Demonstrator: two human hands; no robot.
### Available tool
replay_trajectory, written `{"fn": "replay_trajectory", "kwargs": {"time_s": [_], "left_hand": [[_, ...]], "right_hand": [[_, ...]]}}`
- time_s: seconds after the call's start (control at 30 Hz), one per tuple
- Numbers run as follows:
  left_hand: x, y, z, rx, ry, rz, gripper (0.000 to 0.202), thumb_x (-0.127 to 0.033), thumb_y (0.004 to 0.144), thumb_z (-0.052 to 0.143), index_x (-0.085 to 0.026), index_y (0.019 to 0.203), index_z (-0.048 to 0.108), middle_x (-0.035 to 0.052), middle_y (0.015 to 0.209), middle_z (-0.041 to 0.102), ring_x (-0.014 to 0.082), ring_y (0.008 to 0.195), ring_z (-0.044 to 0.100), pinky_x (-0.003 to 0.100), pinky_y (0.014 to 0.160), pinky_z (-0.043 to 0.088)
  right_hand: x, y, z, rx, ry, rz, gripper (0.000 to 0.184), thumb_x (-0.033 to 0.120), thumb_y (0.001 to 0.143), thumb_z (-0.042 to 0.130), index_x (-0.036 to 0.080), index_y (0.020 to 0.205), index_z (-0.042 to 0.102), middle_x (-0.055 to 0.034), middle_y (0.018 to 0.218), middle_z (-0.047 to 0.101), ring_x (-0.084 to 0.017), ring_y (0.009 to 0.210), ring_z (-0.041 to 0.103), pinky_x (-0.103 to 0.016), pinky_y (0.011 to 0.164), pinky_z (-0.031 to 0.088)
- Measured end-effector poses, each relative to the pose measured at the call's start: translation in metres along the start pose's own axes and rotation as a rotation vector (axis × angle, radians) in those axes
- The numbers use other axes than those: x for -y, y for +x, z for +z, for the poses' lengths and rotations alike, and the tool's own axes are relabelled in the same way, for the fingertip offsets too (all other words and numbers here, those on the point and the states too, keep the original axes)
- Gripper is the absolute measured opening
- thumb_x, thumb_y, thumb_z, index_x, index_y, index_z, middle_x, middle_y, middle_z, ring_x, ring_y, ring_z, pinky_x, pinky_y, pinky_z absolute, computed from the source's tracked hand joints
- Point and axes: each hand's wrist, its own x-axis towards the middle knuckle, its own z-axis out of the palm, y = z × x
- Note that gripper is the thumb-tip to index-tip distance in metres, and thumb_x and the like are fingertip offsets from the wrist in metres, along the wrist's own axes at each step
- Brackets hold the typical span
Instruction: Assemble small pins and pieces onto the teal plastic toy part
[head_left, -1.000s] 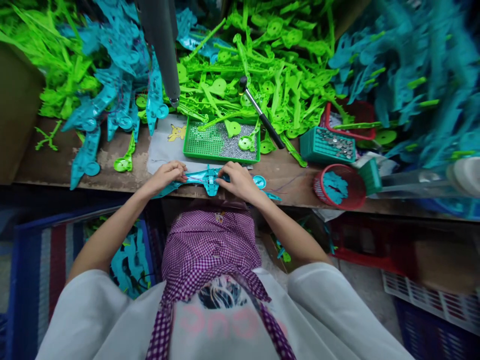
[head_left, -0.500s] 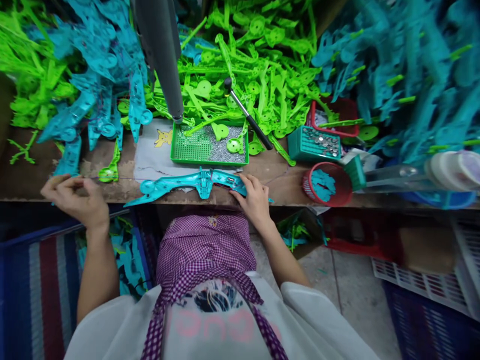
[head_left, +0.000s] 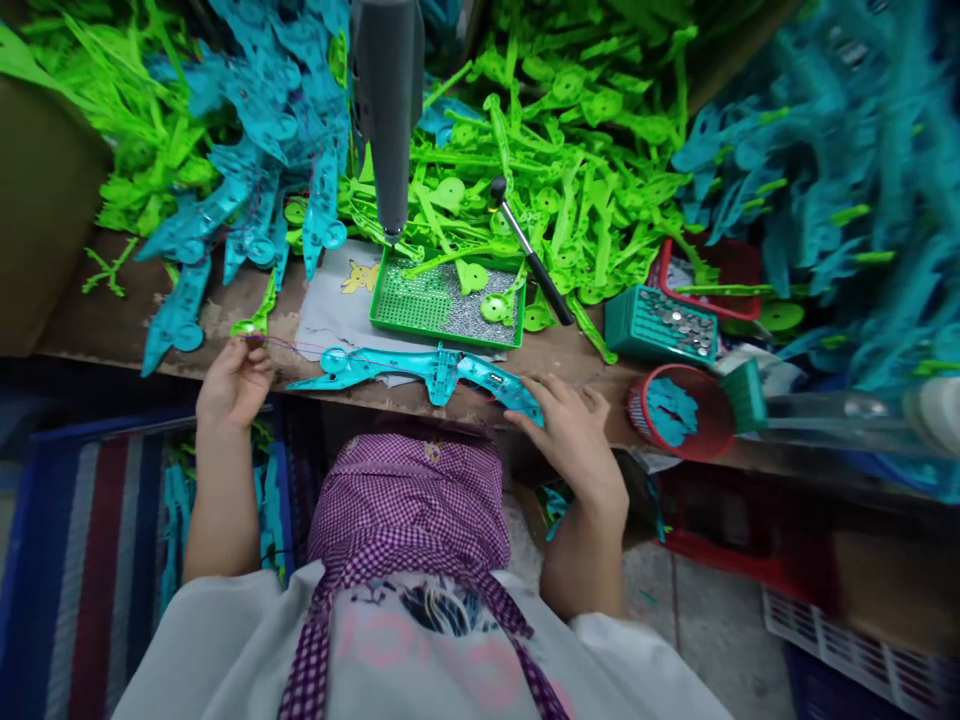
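A translucent blue bow-shaped plastic part [head_left: 375,365] lies along the table's front edge, its inner side facing up. My right hand [head_left: 574,430] is closed on its right end, thumb at the near edge and fingers on the far side. My left hand [head_left: 236,385] is off the part's left end, thumb and fingertips pinched together on a thin reddish wire [head_left: 289,345] that runs across to the blue part. Just beyond those fingertips lies a lime green arm with a round end [head_left: 255,315]; whether they touch it I cannot tell.
A grey electric screwdriver [head_left: 390,150] hangs over a green tray [head_left: 382,318] of small screws. A black-handled hammer [head_left: 532,255] rests on piled green parts [head_left: 592,180]. At right stand a teal basket [head_left: 626,325] of metal discs and a red basket [head_left: 720,435] of blue pieces.
My left hand has moved right, closer to the blue part and beside the green arm, and its fingers have drawn together. My right hand keeps to the blue part's right end. The view has shifted.
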Motion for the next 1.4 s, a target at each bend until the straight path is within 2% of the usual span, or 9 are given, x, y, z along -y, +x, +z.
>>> {"fn": "replay_trajectory", "kwargs": {"time_s": [0.1, 0.2, 0.4, 0.6, 0.73, 0.93, 1.07, 1.2, 1.4], "left_hand": [[-0.017, -0.008, 0.017, 0.221, -0.133, -0.117, 0.030, -0.038, 0.081, 0.061, -0.021, 0.069, 0.038, -0.0027, 0.060, 0.033, 0.0102, 0.054, 0.028, 0.023, 0.050, 0.033], [-0.022, -0.018, 0.021, 0.325, -0.114, -0.130, 0.032, -0.043, 0.079, 0.065, -0.022, 0.072, 0.042, -0.0057, 0.057, 0.026, 0.0094, 0.050, 0.029, 0.022, 0.047, 0.034], [0.005, -0.029, 0.002, -0.162, 0.363, 0.352, 0.029, -0.048, 0.086, 0.057, -0.023, 0.094, 0.045, -0.0007, 0.083, 0.059, 0.0105, 0.055, 0.054, 0.026, 0.054, 0.048], [0.029, -0.012, 0.003, -0.465, 0.723, 0.745, 0.010, -0.030, 0.093, 0.046, -0.021, 0.090, 0.043, 0.0137, 0.111, 0.063, 0.0218, 0.113, 0.061, 0.042, 0.101, 0.043], [0.028, 0.000, -0.007, -0.448, 0.598, 0.656, 0.014, -0.031, 0.090, 0.054, -0.021, 0.086, 0.045, 0.0110, 0.103, 0.065, 0.0216, 0.111, 0.062, 0.043, 0.101, 0.044], [0.016, -0.018, -0.001, -0.194, -0.182, 0.093, 0.032, -0.036, 0.073, 0.076, -0.020, 0.082, 0.050, -0.0004, 0.075, 0.066, 0.0136, 0.068, 0.070, 0.025, 0.066, 0.057], [0.017, -0.045, 0.028, -0.163, -0.285, 0.143, 0.035, -0.033, 0.067, 0.082, -0.018, 0.084, 0.055, 0.0033, 0.086, 0.073, 0.0120, 0.068, 0.071, 0.020, 0.065, 0.057], [0.016, -0.062, 0.048, -0.162, -0.335, 0.176, 0.036, -0.035, 0.068, 0.082, -0.018, 0.084, 0.055, 0.0032, 0.087, 0.074, 0.0123, 0.071, 0.072, 0.021, 0.068, 0.058], [0.026, -0.080, 0.040, -0.180, -0.315, 0.103, 0.033, -0.031, 0.067, 0.081, -0.019, 0.083, 0.055, -0.0001, 0.082, 0.071, 0.0113, 0.068, 0.071, 0.021, 0.067, 0.058]], "right_hand": [[0.042, 0.027, -0.017, -0.170, 0.212, -0.009, 0.047, 0.046, 0.098, 0.034, 0.025, 0.139, 0.048, -0.0133, 0.130, 0.061, -0.028, 0.121, 0.055, -0.049, 0.099, 0.040], [0.081, 0.056, 0.007, -0.139, 0.349, -0.186, 0.046, 0.039, 0.101, 0.028, 0.025, 0.143, 0.042, -0.0103, 0.137, 0.057, -0.023, 0.128, 0.051, -0.044, 0.102, 0.042], [0.086, 0.060, 0.087, 0.041, 0.240, -0.309, 0.046, 0.040, 0.100, 0.036, 0.018, 0.137, 0.050, -0.0121, 0.141, 0.054, -0.024, 0.133, 0.047, -0.045, 0.110, 0.036], [0.081, 0.054, 0.090, 0.008, 0.200, -0.335, 0.046, 0.040, 0.099, 0.037, 0.015, 0.135, 0.053, -0.0134, 0.136, 0.058, -0.024, 0.129, 0.051, -0.043, 0.108, 0.037], [0.083, 0.057, 0.094, -0.029, 0.189, -0.335, 0.046, 0.040, 0.099, 0.037, 0.014, 0.133, 0.054, -0.0139, 0.134, 0.060, -0.025, 0.126, 0.053, -0.043, 0.107, 0.038], [0.080, 0.053, 0.097, -0.056, 0.244, -0.333, 0.047, 0.042, 0.099, 0.038, 0.016, 0.134, 0.053, -0.0149, 0.134, 0.059, -0.026, 0.128, 0.052, -0.048, 0.108, 0.036], [0.106, 0.054, 0.072, -0.163, 0.324, -0.333, 0.046, 0.045, 0.098, 0.042, 0.021, 0.136, 0.049, -0.0113, 0.138, 0.056, -0.024, 0.135, 0.045, -0.047, 0.110, 0.033], [0.147, 0.075, 0.063, -0.146, 0.313, -0.528, 0.046, 0.045, 0.097, 0.045, 0.020, 0.136, 0.049, -0.0094, 0.138, 0.057, -0.023, 0.135, 0.044, -0.045, 0.113, 0.026], [0.157, 0.085, 0.082, -0.132, 0.299, -0.667, 0.027, 0.033, 0.100, 0.042, 0.020, 0.093, 0.066, -0.0017, 0.079, 0.069, -0.015, 0.080, 0.061, -0.038, 0.103, 0.033]]}}
